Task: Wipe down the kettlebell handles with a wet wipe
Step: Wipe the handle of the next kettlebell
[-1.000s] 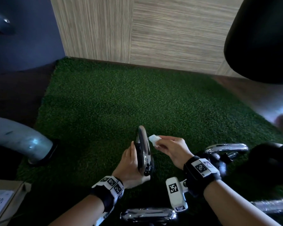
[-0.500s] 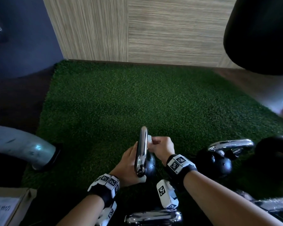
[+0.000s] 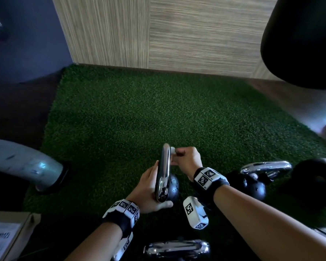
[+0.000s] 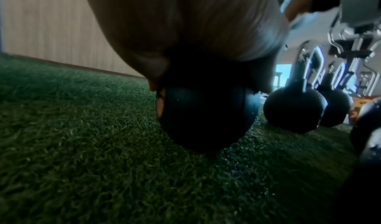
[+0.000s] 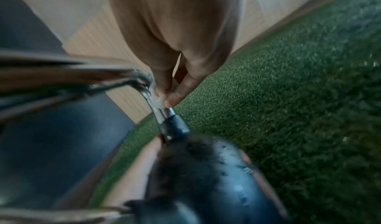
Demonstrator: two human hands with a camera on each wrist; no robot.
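Head view:
— Where are we? Our left hand grips the kettlebell, tilted on the turf near its front edge.
— Mid-wipe. Our right hand pinches the wipe against the handle top. Next, we'd judge: slide it down the handle.

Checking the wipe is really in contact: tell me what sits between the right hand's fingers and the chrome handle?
In the head view, a small white wet wipe, pinched by the right hand against the chrome handle.

Chrome handle, black kettlebell, white wipe, green turf
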